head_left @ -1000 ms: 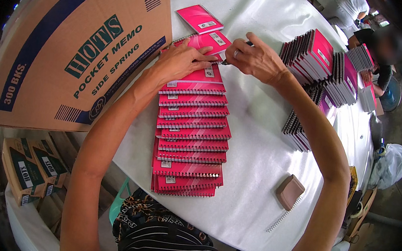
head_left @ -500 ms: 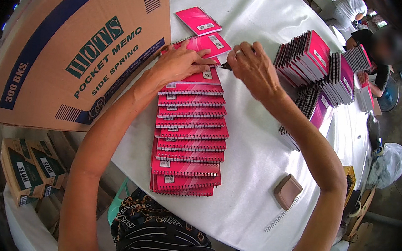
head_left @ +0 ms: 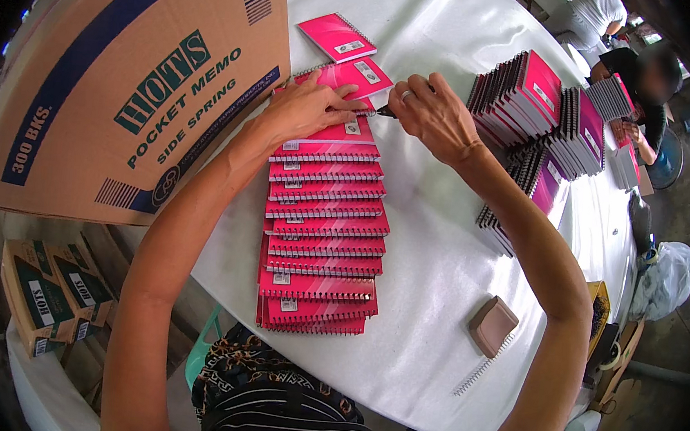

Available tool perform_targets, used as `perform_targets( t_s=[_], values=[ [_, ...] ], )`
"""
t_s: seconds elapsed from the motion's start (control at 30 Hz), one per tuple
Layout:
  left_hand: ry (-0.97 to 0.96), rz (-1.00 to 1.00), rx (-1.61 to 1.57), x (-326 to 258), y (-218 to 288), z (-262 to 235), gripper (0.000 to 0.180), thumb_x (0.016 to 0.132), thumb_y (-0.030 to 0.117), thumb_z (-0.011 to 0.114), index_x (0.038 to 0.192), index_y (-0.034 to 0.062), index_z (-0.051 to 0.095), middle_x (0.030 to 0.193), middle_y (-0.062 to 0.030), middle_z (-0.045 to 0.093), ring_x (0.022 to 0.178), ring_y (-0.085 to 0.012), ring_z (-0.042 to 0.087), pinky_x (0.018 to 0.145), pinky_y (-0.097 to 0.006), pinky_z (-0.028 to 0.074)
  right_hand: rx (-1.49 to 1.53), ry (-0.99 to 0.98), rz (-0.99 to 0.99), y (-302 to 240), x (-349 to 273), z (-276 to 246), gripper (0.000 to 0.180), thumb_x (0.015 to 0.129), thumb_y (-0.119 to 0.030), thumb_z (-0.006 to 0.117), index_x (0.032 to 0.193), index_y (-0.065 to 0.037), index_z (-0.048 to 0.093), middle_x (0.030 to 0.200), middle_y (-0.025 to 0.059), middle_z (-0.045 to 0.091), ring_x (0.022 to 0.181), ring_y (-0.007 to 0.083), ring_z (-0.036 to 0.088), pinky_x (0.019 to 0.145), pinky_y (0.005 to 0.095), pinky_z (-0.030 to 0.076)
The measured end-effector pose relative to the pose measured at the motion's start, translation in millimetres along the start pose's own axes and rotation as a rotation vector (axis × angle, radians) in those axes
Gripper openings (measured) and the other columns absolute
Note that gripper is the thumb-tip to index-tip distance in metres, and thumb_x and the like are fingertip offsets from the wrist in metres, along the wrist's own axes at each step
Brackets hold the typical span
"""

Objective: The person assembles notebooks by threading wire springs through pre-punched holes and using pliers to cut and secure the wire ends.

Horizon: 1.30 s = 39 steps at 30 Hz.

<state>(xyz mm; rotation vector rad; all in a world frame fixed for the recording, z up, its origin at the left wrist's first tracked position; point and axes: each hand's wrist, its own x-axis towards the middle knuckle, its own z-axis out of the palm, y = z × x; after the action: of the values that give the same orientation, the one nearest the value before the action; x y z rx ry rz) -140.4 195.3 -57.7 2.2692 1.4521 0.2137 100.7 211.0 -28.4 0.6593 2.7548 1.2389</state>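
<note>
A long row of overlapping pink spiral notebooks [head_left: 323,228] runs up the white table in front of me, their wire spines showing one below another. My left hand [head_left: 312,107] lies across the upper notebooks, fingers stretched out and pressing near the end of a spine. In my right hand [head_left: 434,118], closed, is a small dark-tipped tool [head_left: 384,110]. Its tip meets the right end of that spine, and my fist hides the rest of it. Just beyond my hands, a pink notebook [head_left: 337,37] lies askew at the top of the row.
A large cardboard box [head_left: 88,152] stands on the left. Stacked notebooks [head_left: 541,89] are on the right, with a co-worker [head_left: 654,103] beyond. Nearer lie a brown block-like object [head_left: 493,325] and a loose wire coil [head_left: 483,367]. Small cartons [head_left: 46,296] sit at lower left.
Both hands keep nearly the same place, with the tool still at the spine's end. The whole view has shifted slightly.
</note>
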Motion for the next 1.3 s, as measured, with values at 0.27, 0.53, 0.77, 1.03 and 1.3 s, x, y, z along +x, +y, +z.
perform_targets(
  t_s=[0.27, 0.53, 0.77, 1.03, 1.3],
  values=[
    [-0.024, -0.015, -0.013, -0.1, -3.9, -0.5, 0.038, 0.092, 0.048, 0.057, 0.126, 0.0355, 0.063, 0.147, 0.0084, 0.046, 0.141, -0.0432, 0.027, 0.110, -0.064, 0.025, 0.012, 0.064, -0.041, 3.8, 3.2, -11.0, 0.023, 0.082, -0.021, 0.061, 0.103, -0.012, 0.060, 0.105, -0.0030, 0.062, 0.112, 0.0119, 0.050, 0.099, 0.0328, 0.036],
    [0.004, 0.028, 0.020, 2.8, -3.4, 2.4, 0.039, 0.091, 0.050, 0.055, 0.127, 0.0372, 0.062, 0.148, 0.0066, 0.046, 0.138, -0.0378, 0.035, 0.111, -0.063, 0.025, 0.142, -0.332, 0.197, -20.1, 9.7, -11.9, 0.021, 0.076, -0.024, 0.070, 0.091, -0.010, 0.068, 0.091, 0.0003, 0.067, 0.097, 0.0223, 0.063, 0.084, 0.0415, 0.049],
    [0.008, -0.003, 0.183, -4.3, 20.8, -16.6, 0.038, 0.093, 0.047, 0.055, 0.121, 0.0242, 0.066, 0.128, 0.0000, 0.062, 0.127, -0.0361, 0.047, 0.104, -0.061, 0.031, 0.414, -0.403, 0.283, 6.7, 10.3, -38.4, 0.049, 0.076, -0.042, 0.076, 0.105, -0.005, 0.060, 0.100, 0.0091, 0.064, 0.102, 0.0243, 0.061, 0.086, 0.0372, 0.044],
    [0.007, -0.001, 0.167, 58.8, 17.3, 5.5, 0.045, 0.100, 0.037, 0.046, 0.129, 0.0055, 0.058, 0.143, -0.0104, 0.049, 0.132, -0.0384, 0.043, 0.106, -0.051, 0.038, 0.381, -0.423, 0.207, 46.0, -18.3, -25.4, 0.053, 0.066, -0.035, 0.084, 0.107, -0.010, 0.063, 0.111, 0.0068, 0.063, 0.114, 0.0234, 0.055, 0.094, 0.0447, 0.039],
    [-0.151, 0.311, -0.123, 30.5, 1.9, -3.8, 0.045, 0.098, 0.042, 0.050, 0.127, 0.0097, 0.062, 0.135, -0.0103, 0.057, 0.130, -0.0323, 0.048, 0.105, -0.041, 0.041, 0.396, -0.181, 0.223, 59.0, -36.1, -23.1, 0.056, 0.064, -0.034, 0.083, 0.112, -0.013, 0.063, 0.121, 0.0059, 0.058, 0.118, 0.0202, 0.051, 0.102, 0.0408, 0.037]
  ],
)
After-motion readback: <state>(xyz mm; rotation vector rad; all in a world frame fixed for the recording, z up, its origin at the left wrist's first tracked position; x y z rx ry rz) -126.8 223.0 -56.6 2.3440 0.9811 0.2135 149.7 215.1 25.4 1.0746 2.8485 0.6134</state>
